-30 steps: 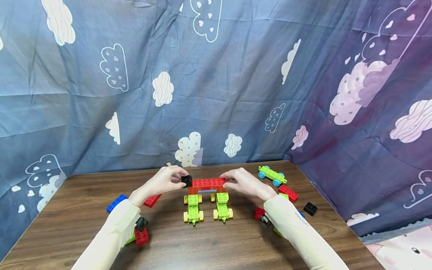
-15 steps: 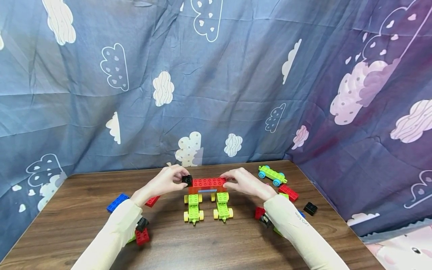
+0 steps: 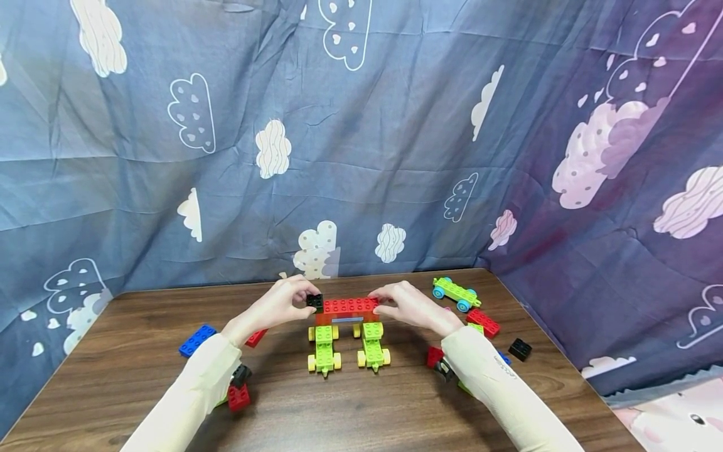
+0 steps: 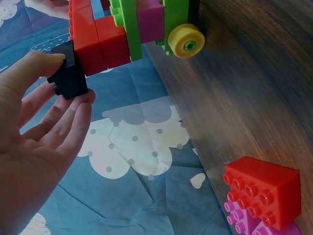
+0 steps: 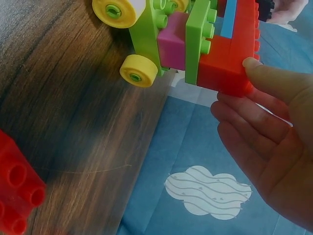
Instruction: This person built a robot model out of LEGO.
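Note:
Between thumb and fingers, my left hand (image 3: 280,304) pinches a black brick (image 4: 70,73) at the left end of a red brick row (image 3: 349,306). In the left wrist view the black brick's side is right up against the red end face. My right hand (image 3: 405,302) grips the row's right end, thumb on top and fingers behind. The row spans two green wheeled bases (image 3: 324,356) with yellow wheels (image 5: 138,70). A blue piece (image 3: 346,320) shows within the red section. In the right wrist view, a pink brick (image 5: 173,43) sits between green parts under the red.
A green car base with blue wheels (image 3: 455,292) stands at the back right, near a red brick (image 3: 482,322) and a black brick (image 3: 519,349). On the left lie a blue brick (image 3: 198,340) and a red brick (image 3: 238,397). A patterned cloth (image 3: 237,188) hangs behind the table.
My left hand has shifted slightly right with the black brick, which now sits closer and straighter against the red row's end. The right hand and wheeled bases stay in place.

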`<state>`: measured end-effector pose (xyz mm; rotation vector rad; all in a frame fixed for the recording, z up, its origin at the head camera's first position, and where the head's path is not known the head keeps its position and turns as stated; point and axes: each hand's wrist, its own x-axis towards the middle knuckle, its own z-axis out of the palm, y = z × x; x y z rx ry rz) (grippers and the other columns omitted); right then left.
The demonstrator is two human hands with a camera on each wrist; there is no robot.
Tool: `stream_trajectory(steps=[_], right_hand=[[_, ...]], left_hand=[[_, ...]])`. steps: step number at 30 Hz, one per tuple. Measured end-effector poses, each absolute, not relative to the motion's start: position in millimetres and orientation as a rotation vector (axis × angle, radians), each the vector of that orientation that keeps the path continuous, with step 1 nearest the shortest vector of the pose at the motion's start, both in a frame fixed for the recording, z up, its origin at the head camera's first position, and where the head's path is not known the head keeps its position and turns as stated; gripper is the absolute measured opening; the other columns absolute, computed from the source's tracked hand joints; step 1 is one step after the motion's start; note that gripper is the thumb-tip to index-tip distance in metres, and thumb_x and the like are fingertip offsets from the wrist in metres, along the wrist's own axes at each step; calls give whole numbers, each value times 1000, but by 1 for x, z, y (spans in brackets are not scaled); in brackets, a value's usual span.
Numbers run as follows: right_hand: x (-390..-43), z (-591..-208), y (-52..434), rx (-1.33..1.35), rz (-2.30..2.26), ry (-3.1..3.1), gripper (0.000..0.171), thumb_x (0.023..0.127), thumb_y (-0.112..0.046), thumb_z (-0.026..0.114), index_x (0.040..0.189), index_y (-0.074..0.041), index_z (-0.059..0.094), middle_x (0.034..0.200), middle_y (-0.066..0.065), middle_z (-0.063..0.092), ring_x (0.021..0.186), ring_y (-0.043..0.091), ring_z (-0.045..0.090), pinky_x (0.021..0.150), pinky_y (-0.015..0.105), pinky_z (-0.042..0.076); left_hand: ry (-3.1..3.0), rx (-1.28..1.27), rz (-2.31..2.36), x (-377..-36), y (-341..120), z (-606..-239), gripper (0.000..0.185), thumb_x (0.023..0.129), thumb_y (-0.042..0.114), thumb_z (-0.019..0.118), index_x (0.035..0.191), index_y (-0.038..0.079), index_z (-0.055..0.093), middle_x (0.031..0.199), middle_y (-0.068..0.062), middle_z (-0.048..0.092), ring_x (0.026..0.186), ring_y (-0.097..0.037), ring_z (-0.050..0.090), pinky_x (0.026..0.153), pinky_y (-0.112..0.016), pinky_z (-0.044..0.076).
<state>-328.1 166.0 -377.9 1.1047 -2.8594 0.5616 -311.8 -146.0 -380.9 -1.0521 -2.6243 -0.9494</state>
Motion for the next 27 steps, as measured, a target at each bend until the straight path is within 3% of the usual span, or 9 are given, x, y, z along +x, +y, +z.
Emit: stream_trajectory(steps=[7,17,27], right_hand=[[-328,-378,166,1098,555,-2867,32,95,-22,67,123,-8,68,117,7,73,101,22,70,89,37,56],[-327,-381,166,1109,548,-2824,29,94,-20,68,120,-8,70,113,6,74,96,17,70,87,37,57],[-327,-380,166,1114,547,-2815,29,93,-19,68,119,-6,70,111,7,75,96,21,71,87,39,57]], left_hand=[[-2653,-1037,-898,-310,-144,-380,26,85,9,72,110,3,70,104,-11,66,90,-18,63,82,-34,58],[-2576,-1055,-802,-309,-144,-388,29,83,8,73,111,4,71,101,-7,65,86,-16,63,79,-31,56],[-2533,-1069,-796,-307,-143,-390,30,86,7,74,115,1,70,104,-10,65,90,-20,65,82,-36,58]])
